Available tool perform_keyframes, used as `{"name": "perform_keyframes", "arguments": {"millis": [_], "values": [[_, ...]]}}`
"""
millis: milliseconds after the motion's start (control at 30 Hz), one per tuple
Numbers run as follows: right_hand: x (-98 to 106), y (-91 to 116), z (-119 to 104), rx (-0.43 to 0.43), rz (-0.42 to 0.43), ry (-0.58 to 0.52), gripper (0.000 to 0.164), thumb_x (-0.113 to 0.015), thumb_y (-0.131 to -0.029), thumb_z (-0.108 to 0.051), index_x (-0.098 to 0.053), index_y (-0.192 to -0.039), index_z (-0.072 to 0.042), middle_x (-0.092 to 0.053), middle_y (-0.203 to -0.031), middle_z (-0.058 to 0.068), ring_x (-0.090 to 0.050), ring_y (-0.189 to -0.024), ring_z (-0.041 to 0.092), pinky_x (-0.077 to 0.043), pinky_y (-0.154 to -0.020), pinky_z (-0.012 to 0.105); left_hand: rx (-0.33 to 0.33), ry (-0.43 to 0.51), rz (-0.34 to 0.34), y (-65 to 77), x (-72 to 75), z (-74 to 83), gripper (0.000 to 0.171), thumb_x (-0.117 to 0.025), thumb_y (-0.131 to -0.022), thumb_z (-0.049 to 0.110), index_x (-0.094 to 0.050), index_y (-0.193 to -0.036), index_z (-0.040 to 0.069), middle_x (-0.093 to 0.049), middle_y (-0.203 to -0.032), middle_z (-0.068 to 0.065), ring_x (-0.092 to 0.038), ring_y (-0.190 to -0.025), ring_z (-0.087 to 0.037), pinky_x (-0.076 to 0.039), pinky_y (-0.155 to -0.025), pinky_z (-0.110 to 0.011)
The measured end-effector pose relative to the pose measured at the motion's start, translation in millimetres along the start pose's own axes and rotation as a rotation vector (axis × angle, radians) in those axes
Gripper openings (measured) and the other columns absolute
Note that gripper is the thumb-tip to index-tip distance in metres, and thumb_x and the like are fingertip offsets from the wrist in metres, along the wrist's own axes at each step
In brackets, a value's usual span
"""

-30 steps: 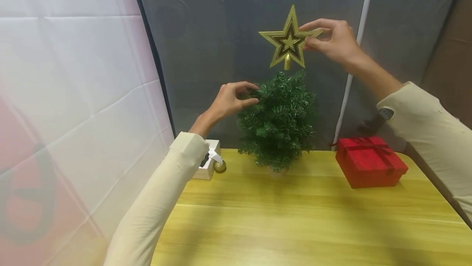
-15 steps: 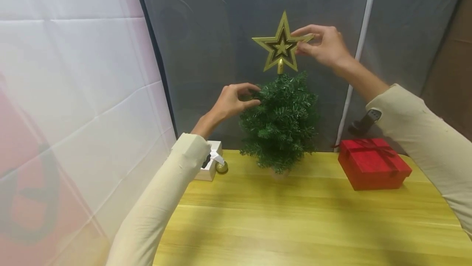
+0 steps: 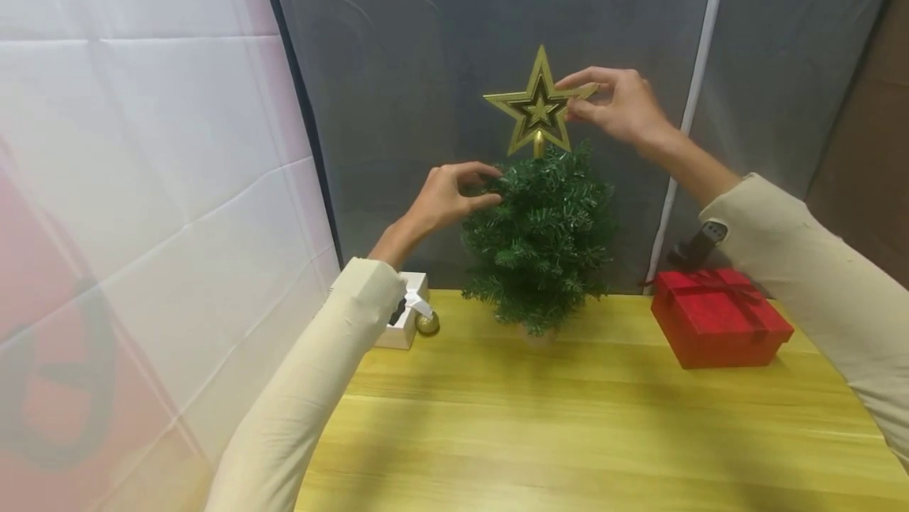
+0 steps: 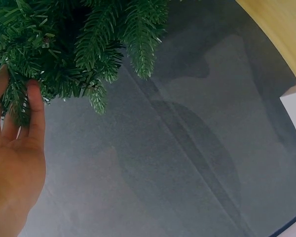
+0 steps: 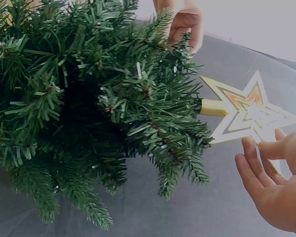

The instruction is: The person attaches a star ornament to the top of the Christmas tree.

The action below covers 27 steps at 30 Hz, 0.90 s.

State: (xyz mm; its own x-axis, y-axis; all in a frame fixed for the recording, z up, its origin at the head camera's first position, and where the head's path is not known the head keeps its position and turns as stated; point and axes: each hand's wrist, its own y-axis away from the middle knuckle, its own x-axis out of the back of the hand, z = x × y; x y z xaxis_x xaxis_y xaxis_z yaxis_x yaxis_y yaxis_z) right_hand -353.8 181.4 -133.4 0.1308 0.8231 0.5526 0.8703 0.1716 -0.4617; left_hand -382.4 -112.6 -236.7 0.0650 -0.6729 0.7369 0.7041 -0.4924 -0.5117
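Observation:
The right hand (image 3: 625, 108) pinches one arm of a gold star tree topper (image 3: 539, 111) between thumb and fingers. The star stands upright over a small green artificial Christmas tree (image 3: 540, 236). Its gold socket (image 5: 213, 107) meets the sprigs at the tip in the right wrist view; how far the tip reaches inside is hidden. At the tree's upper left side, the left hand (image 3: 443, 198) has its thumb and fingers round a sprig (image 4: 19, 101), plainest in the left wrist view. The tree's base is partly hidden under low branches.
A red gift box (image 3: 720, 319) with a ribbon sits right of the tree on the yellow wooden table (image 3: 554, 433). At left, a white box (image 3: 398, 336) with a gold ball ornament (image 3: 428, 323) beside it stands partly behind the left sleeve. A grey curtain (image 3: 398, 86) hangs behind.
The right hand has brought the star left and down, from above the tree until its socket meets the top sprigs. The left hand has stayed at the same branch.

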Motion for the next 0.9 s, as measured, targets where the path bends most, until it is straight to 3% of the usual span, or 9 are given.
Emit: {"name": "perform_keyframes", "arguments": {"millis": [233, 500, 700, 900], "values": [[-3, 4, 6, -0.001, -0.042, -0.004, 0.034, -0.067, -0.103, -0.017, -0.070, -0.137, -0.018, -0.078, -0.111, 0.006, -0.074, -0.090, 0.004, -0.055, -0.100, 0.036, 0.009, -0.006, -0.010, -1.1, -1.5, -0.6, 0.038, -0.080, -0.094, 0.033, -0.073, -0.130, 0.024, -0.070, -0.133, 0.000, -0.066, -0.118, -0.019, -0.054, -0.100, -0.044], [0, 4, 6, 0.002, -0.046, -0.004, 0.038, -0.066, -0.104, -0.018, -0.066, -0.142, -0.021, -0.063, -0.145, 0.008, -0.066, -0.126, 0.021, -0.052, -0.105, 0.038, -0.001, 0.007, 0.002, -1.6, -0.7, -4.4, 0.036, -0.080, -0.094, 0.032, -0.073, -0.129, 0.025, -0.070, -0.134, 0.001, -0.066, -0.118, -0.018, -0.054, -0.100, -0.043], [7, 7, 12, 0.027, 0.037, 0.069, 0.042, -0.073, -0.100, -0.028, -0.067, -0.142, -0.023, -0.067, -0.140, 0.006, -0.067, -0.125, 0.021, -0.056, -0.099, 0.032, 0.016, 0.034, 0.008, -0.3, 1.6, -4.8, 0.038, -0.078, -0.095, 0.033, -0.072, -0.132, 0.026, -0.071, -0.130, -0.002, -0.069, -0.113, -0.019, -0.056, -0.095, -0.041], [19, 24, 23, 0.087, 0.078, 0.120, 0.043, -0.075, -0.098, -0.033, -0.069, -0.139, -0.021, -0.072, -0.131, 0.008, -0.072, -0.113, 0.011, -0.055, -0.084, 0.017, 0.024, 0.104, 0.042, 5.3, 11.6, -5.5, 0.045, -0.077, -0.097, 0.032, -0.068, -0.140, 0.024, -0.073, -0.129, -0.005, -0.072, -0.109, -0.020, -0.060, -0.090, -0.038]]}}
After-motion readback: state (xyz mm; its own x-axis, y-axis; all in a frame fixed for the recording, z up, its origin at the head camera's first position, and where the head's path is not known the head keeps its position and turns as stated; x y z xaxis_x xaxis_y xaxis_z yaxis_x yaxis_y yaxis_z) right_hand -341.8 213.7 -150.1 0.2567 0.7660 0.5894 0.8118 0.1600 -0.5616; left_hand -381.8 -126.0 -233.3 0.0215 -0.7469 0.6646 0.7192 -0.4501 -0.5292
